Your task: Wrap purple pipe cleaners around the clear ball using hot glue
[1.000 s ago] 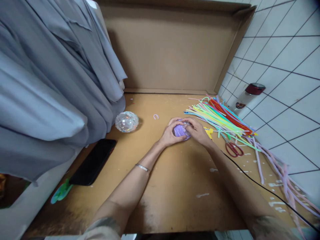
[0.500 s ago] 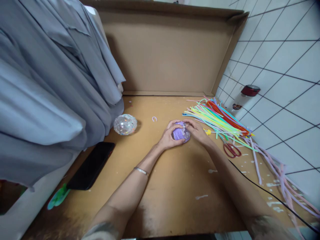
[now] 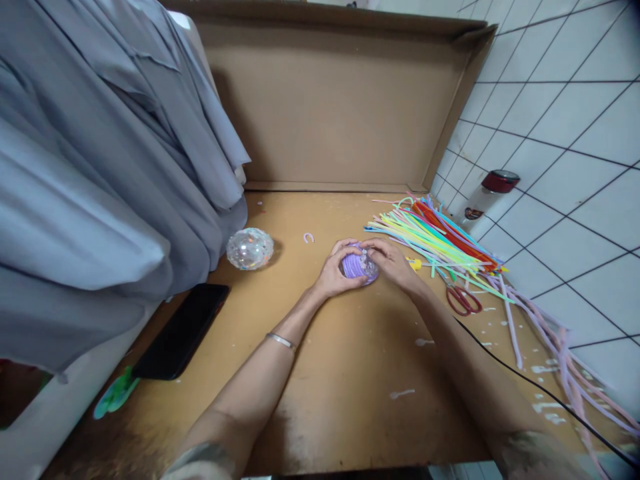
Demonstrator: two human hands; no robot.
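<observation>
Near the middle of the table is a small round purple object (image 3: 354,266) with ridged bands and a clear, glittery part on its right side. My left hand (image 3: 336,272) wraps round it from the left, thumb below and fingers above. My right hand (image 3: 390,260) touches its upper right side, with the fingertips pinched together at the clear part. Whatever lies between those fingertips is too small to make out. A clear, speckled ball (image 3: 250,249) rests on the table to the left of my hands.
Colourful pipe cleaners (image 3: 430,233) lie at the right, beside red-handled scissors (image 3: 464,301) and a black cable (image 3: 530,380). A black phone (image 3: 183,331) lies at the left near grey cloth (image 3: 115,167). A cardboard box (image 3: 330,107) stands behind; a lidded jar (image 3: 487,197) is by the wall.
The purple object and both hands have shifted very slightly left. The right fingertips have moved a little over the clear part.
</observation>
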